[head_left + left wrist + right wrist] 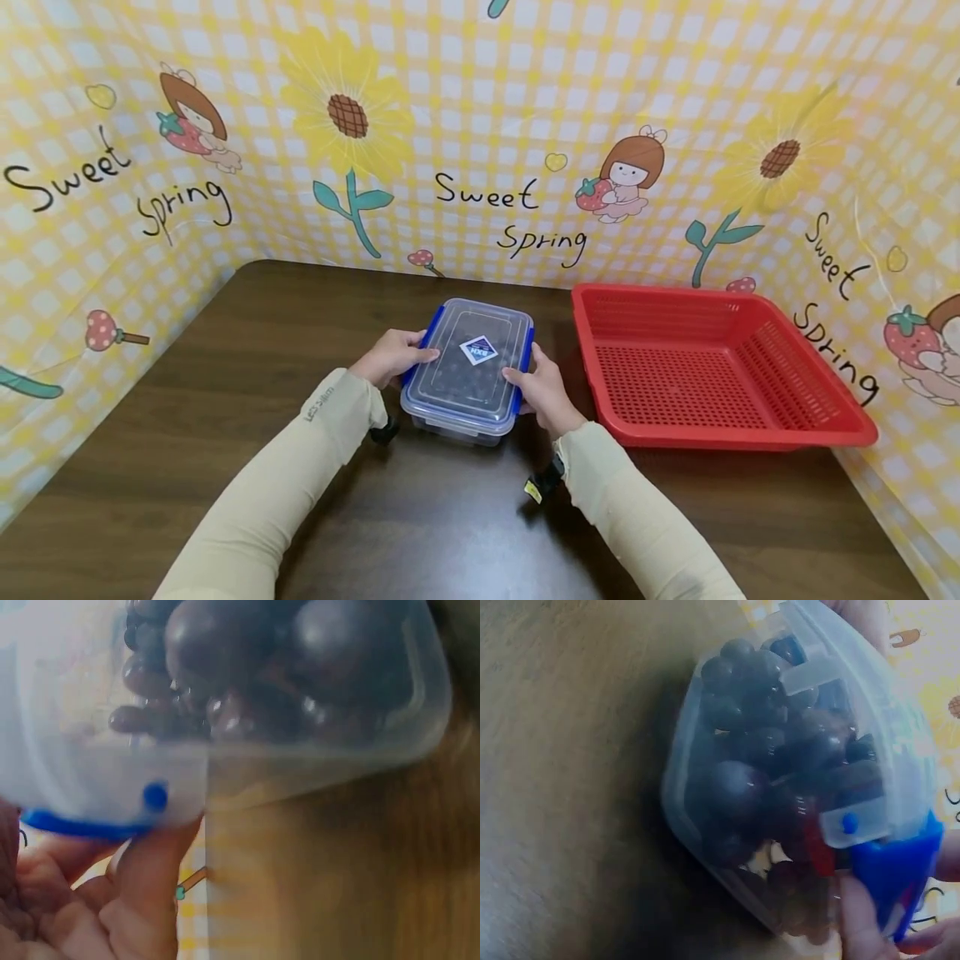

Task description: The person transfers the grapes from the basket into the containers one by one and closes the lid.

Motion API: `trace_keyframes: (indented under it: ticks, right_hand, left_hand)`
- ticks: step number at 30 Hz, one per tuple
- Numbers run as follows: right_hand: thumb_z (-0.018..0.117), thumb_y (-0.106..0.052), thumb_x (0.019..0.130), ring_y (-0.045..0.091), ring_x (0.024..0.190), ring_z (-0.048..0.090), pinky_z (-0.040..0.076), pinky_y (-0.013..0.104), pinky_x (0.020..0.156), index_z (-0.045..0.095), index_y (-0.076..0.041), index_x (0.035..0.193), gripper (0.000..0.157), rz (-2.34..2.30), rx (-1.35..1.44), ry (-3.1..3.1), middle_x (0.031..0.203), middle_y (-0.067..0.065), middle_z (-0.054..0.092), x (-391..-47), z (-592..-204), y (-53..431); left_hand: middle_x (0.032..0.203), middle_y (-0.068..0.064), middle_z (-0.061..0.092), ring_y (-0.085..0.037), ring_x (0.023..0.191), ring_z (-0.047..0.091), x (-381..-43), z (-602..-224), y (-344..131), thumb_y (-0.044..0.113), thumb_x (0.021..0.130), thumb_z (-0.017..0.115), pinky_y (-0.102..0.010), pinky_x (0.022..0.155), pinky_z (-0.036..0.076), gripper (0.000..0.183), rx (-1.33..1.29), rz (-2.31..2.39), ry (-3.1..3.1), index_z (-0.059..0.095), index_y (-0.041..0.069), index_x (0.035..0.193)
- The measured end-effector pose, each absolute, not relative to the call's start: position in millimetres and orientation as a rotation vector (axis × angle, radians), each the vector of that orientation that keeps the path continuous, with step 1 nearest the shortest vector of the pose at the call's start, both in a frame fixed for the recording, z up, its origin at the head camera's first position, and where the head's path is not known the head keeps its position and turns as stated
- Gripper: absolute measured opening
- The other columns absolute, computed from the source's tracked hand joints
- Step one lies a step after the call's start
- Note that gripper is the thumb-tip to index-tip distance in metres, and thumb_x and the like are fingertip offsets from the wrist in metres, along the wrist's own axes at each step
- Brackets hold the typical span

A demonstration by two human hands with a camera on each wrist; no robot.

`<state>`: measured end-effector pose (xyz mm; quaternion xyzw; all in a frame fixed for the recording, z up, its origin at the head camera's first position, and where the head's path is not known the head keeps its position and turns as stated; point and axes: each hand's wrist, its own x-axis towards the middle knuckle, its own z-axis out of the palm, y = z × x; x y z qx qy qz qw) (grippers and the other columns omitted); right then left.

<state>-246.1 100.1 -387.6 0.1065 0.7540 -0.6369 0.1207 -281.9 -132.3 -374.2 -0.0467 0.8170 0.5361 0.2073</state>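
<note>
A clear plastic food container (457, 392) with a lid and blue side clips is in the middle of the head view. Dark round fruit that looks like grapes (739, 784) fills much of it. My left hand (393, 353) grips its left side, thumb on the lid's edge. On the opposite side my right hand (546, 388) holds it the same way, thumb over the lid and fingers around the blue clip (892, 877). A white and blue label (478, 350) sits on the lid. Whether the container's base touches the table cannot be told.
A red perforated plastic basket (712, 435) stands on the table to the right of the container. The brown wooden table (172, 433) is bordered by a yellow checked cloth (465, 125) at the back and both sides.
</note>
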Motion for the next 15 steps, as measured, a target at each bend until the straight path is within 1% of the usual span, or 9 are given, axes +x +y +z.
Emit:
trace_keyframes:
  ticks: [4,6,7,9,11,13,14,15]
  right_hand:
    - [0.061,-0.014,0.094,0.04,0.106,0.062,0.053,0.053,0.078,0.018,-0.011,0.154,0.074,-1.705,0.207,2.302,0.137,0.022,0.048,-248,-383,105]
    - [0.062,-0.017,0.094,0.039,0.114,0.057,0.05,0.052,0.086,0.017,-0.007,0.154,0.075,-1.584,0.142,2.402,0.14,0.023,0.044,-248,-380,108]
    - [0.062,-0.019,0.094,0.039,0.119,0.053,0.047,0.051,0.091,0.016,-0.006,0.154,0.076,-1.521,0.107,2.459,0.142,0.024,0.042,-248,-378,109]
    - [0.063,-0.023,0.093,0.038,0.127,0.045,0.041,0.05,0.099,0.017,-0.005,0.153,0.078,-1.387,0.026,2.598,0.145,0.024,0.037,-247,-372,110]
    - [0.064,-0.026,0.092,0.038,0.133,0.036,0.036,0.05,0.104,0.02,-0.005,0.153,0.078,-1.263,-0.073,2.741,0.147,0.024,0.033,-243,-364,108]
    - [0.065,-0.031,0.092,0.041,0.137,0.027,0.031,0.054,0.106,0.024,-0.007,0.152,0.077,-1.116,-0.192,2.866,0.149,0.025,0.03,-236,-353,107]
    - [0.064,-0.034,0.092,0.043,0.138,0.023,0.029,0.055,0.107,0.026,-0.008,0.152,0.076,-1.029,-0.252,2.921,0.149,0.026,0.029,-232,-347,107]
    - [0.063,-0.037,0.092,0.045,0.14,0.019,0.026,0.057,0.108,0.028,-0.009,0.152,0.075,-0.951,-0.308,2.962,0.151,0.027,0.027,-228,-340,109]
  left_hand:
    - [0.113,-0.019,0.064,-0.024,0.077,0.069,-282,-374,-134,0.027,0.096,0.059,-0.044,0.067,0.057,0.066,-0.03,1.364,2.332,0.028,0.009,0.152]
    - [0.105,-0.017,0.067,-0.025,0.075,0.069,-280,-375,-134,0.033,0.097,0.057,-0.043,0.067,0.057,0.066,0.041,1.256,2.41,0.028,0.012,0.152]
    - [0.104,-0.015,0.067,-0.025,0.078,0.069,-279,-376,-135,0.036,0.097,0.056,-0.044,0.072,0.057,0.066,0.089,1.188,2.466,0.029,0.012,0.152]
    - [0.114,-0.017,0.066,-0.029,0.094,0.067,-276,-377,-137,0.043,0.097,0.054,-0.048,0.085,0.052,0.068,0.192,1.055,2.591,0.029,0.011,0.152]
    - [0.13,-0.019,0.058,-0.033,0.115,0.058,-273,-375,-141,0.046,0.097,0.052,-0.051,0.098,0.043,0.07,0.33,0.921,2.731,0.029,0.008,0.151]
    - [0.143,-0.021,0.044,-0.038,0.13,0.042,-268,-370,-146,0.047,0.098,0.049,-0.056,0.106,0.032,0.07,0.47,0.78,2.87,0.03,0.004,0.15]
    - [0.147,-0.023,0.038,-0.042,0.134,0.035,-266,-367,-150,0.046,0.098,0.048,-0.057,0.106,0.03,0.069,0.532,0.711,2.935,0.032,0.002,0.149]
    - [0.148,-0.024,0.036,-0.044,0.135,0.032,-264,-363,-153,0.045,0.099,0.046,-0.058,0.107,0.028,0.066,0.588,0.637,2.992,0.034,0.002,0.148]
